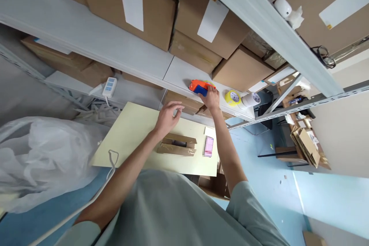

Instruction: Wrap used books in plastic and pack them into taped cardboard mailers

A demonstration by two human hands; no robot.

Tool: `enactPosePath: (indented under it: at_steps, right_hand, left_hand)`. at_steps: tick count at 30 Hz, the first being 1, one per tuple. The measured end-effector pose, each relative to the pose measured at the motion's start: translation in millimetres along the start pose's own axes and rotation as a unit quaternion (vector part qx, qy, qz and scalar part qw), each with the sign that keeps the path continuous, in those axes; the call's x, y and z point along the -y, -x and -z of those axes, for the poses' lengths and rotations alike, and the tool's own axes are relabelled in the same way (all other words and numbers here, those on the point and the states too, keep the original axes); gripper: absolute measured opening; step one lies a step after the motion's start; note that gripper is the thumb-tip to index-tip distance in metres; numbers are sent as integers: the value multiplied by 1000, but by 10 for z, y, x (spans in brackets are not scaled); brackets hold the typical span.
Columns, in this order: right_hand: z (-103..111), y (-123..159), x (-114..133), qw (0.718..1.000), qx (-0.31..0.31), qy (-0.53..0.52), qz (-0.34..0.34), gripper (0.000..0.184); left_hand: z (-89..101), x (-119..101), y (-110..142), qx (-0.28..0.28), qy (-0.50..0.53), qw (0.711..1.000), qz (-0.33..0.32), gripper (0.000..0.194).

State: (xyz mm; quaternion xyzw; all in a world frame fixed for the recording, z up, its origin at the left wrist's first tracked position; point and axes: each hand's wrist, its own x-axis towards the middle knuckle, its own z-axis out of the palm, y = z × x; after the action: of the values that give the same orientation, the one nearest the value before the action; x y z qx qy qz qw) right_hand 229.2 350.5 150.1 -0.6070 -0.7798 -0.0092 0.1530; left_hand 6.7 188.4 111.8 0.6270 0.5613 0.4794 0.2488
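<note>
Our right hand (211,99) has its fingers wrapped around the orange-and-blue tape dispenser (201,89) — it's up at the pale shelf (184,68), near the yellow tape roll (232,98). Our left hand (169,117) hangs above the table (132,134) — fingers loosely curled, thumb apart.

The orange-and-blue tape dispenser (196,83) near upper centre looks like smooth, hard plastic. Lower down, the open carton (174,149) is matt brown cardboard, on a smooth pale-yellow tabletop (127,130). The beam (268,23) crossing the upper right is smooth painted metal; the bag (52,161) at left, crinkled translucent plastic film; the shirt (173,207) at bottom, soft matt cloth.
</note>
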Motion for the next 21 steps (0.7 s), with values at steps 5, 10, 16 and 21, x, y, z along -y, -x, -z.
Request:
enactPosePath:
  at_steps: [5, 10, 16, 21]
  right_hand:
    - [15, -129, -8, 998, 48, 27, 2, 53]
    - [84, 362, 130, 996, 64, 52, 47, 57]
    - [183, 1257, 421, 990, 61, 34, 120, 58]
    - [262, 1716, 641, 984, 91, 17, 152, 49]
  left_hand:
    - [213, 22, 215, -7, 28, 1000, 12, 31]
    - [472, 159, 504, -23, 67, 996, 52, 28]
    - [659, 254, 724, -69, 134, 986, 72, 33]
    - [755, 204, 751, -66, 181, 980, 57, 38]
